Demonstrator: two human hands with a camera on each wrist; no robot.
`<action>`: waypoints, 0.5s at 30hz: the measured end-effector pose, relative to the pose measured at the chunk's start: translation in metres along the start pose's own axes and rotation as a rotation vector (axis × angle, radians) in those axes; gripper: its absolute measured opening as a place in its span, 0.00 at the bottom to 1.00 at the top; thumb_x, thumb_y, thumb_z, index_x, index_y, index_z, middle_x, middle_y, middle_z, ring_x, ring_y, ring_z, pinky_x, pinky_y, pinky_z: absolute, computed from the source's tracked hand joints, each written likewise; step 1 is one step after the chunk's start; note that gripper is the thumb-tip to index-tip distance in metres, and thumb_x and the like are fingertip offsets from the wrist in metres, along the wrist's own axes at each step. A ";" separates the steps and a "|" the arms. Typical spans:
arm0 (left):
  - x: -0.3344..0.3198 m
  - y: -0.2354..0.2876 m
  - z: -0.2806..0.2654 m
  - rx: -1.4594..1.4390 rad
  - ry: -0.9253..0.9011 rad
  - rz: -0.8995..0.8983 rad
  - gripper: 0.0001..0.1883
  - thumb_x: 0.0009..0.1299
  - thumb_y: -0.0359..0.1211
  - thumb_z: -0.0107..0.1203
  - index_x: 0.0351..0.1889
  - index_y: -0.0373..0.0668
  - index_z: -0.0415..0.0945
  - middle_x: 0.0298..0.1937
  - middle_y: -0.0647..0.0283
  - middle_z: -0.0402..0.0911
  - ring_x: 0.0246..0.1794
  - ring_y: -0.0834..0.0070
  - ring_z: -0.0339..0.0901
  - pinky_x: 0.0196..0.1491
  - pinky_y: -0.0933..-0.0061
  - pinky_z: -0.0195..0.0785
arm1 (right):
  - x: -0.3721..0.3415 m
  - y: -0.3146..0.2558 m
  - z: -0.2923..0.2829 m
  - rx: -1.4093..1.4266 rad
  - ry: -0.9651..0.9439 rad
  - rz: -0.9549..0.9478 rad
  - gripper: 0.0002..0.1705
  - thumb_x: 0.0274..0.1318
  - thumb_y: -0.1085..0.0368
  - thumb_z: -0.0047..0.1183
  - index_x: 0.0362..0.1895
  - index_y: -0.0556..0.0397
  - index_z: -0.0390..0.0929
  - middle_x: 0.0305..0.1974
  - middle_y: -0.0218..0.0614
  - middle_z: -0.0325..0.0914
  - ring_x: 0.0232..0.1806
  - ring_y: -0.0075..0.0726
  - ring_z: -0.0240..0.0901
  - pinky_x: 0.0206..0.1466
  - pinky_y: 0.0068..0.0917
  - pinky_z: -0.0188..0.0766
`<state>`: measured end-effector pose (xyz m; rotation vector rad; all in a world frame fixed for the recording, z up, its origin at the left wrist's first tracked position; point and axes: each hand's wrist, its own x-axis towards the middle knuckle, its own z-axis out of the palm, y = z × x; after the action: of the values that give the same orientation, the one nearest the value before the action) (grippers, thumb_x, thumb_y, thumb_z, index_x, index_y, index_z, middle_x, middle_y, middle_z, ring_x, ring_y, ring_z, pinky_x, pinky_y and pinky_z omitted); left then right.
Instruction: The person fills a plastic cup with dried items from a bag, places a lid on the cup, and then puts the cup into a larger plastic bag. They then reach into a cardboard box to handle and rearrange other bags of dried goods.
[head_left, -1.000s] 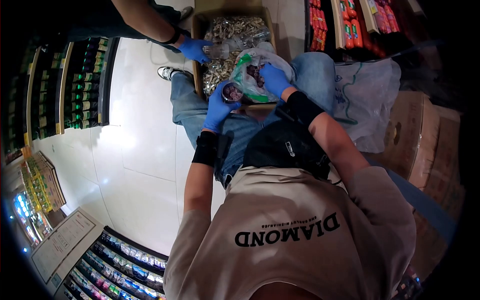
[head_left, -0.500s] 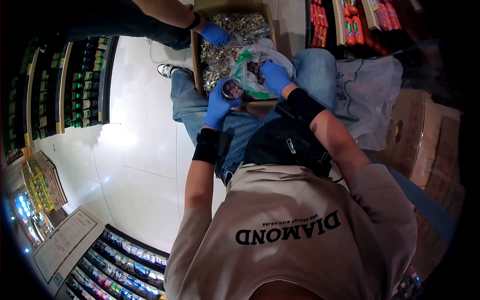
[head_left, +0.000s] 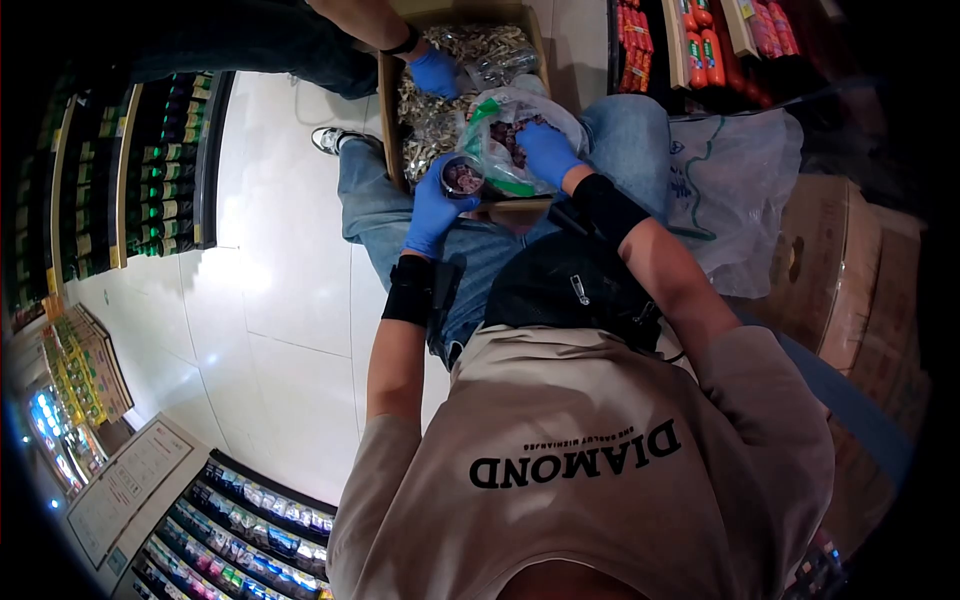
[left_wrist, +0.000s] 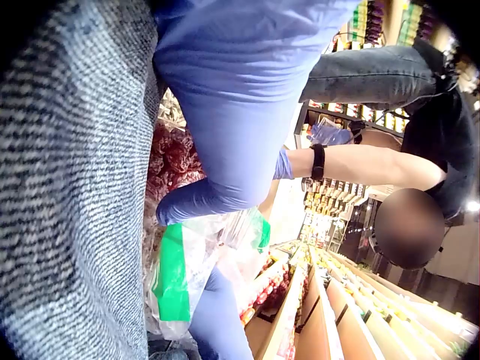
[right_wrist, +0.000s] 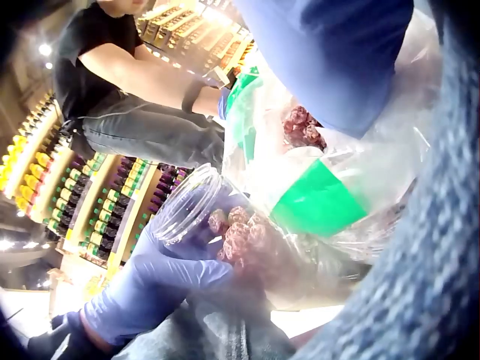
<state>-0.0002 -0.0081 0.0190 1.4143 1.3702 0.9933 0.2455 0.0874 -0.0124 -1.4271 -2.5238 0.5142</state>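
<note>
My blue-gloved left hand point(head_left: 432, 212) grips a clear round jar point(right_wrist: 196, 201) partly filled with wrinkled, reddish-purple dried fruits point(right_wrist: 244, 238). In the right wrist view the jar lies tilted, its wide mouth toward the bag. Beside it a clear plastic bag point(head_left: 478, 150) with green bands stands open, more of the same dried fruits point(right_wrist: 301, 127) inside. My right hand point(head_left: 546, 154), also gloved in blue, reaches into this bag. Its fingertips are hidden among the fruit and plastic, so I cannot tell whether they hold any.
A cardboard box point(head_left: 387, 120) beneath the bag holds brown dried strips point(head_left: 470, 45) and clear plastic containers. Another person's gloved hand point(head_left: 434, 73) reaches into it from the far left. Shelves of bottles point(head_left: 175, 165) stand left; a plastic bag point(head_left: 745, 200) and cartons point(head_left: 810, 270) lie right.
The other person's hand has moved right and lower into the box, and the clear container it held no longer shows in its grasp. My two hands have barely moved.
</note>
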 end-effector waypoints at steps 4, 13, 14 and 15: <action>0.000 -0.001 0.000 -0.005 0.011 0.015 0.39 0.44 0.24 0.74 0.60 0.36 0.75 0.53 0.61 0.83 0.53 0.72 0.80 0.61 0.69 0.72 | 0.001 0.001 0.000 -0.082 -0.078 0.024 0.10 0.56 0.66 0.53 0.42 0.52 0.82 0.44 0.51 0.80 0.45 0.59 0.80 0.47 0.49 0.77; 0.000 -0.006 0.001 -0.047 0.012 0.003 0.39 0.45 0.23 0.74 0.60 0.36 0.76 0.53 0.61 0.83 0.53 0.73 0.80 0.61 0.70 0.73 | 0.002 0.003 0.003 -0.026 -0.046 0.069 0.14 0.56 0.63 0.55 0.45 0.52 0.82 0.44 0.52 0.82 0.45 0.61 0.80 0.48 0.50 0.77; 0.000 -0.006 0.001 -0.047 0.011 0.003 0.39 0.45 0.23 0.74 0.60 0.36 0.76 0.53 0.61 0.83 0.53 0.73 0.80 0.61 0.70 0.73 | 0.002 0.003 0.003 -0.014 -0.054 0.073 0.14 0.57 0.62 0.55 0.46 0.52 0.83 0.45 0.52 0.82 0.46 0.60 0.80 0.49 0.50 0.77; 0.000 -0.005 0.001 -0.032 0.007 -0.002 0.39 0.45 0.23 0.74 0.60 0.36 0.76 0.53 0.61 0.83 0.53 0.73 0.80 0.61 0.70 0.73 | 0.002 0.003 0.002 -0.003 -0.061 0.079 0.15 0.57 0.61 0.55 0.46 0.52 0.83 0.45 0.52 0.82 0.47 0.60 0.80 0.50 0.50 0.77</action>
<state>-0.0010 -0.0084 0.0136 1.3869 1.3552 1.0154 0.2459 0.0903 -0.0158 -1.5403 -2.5239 0.5765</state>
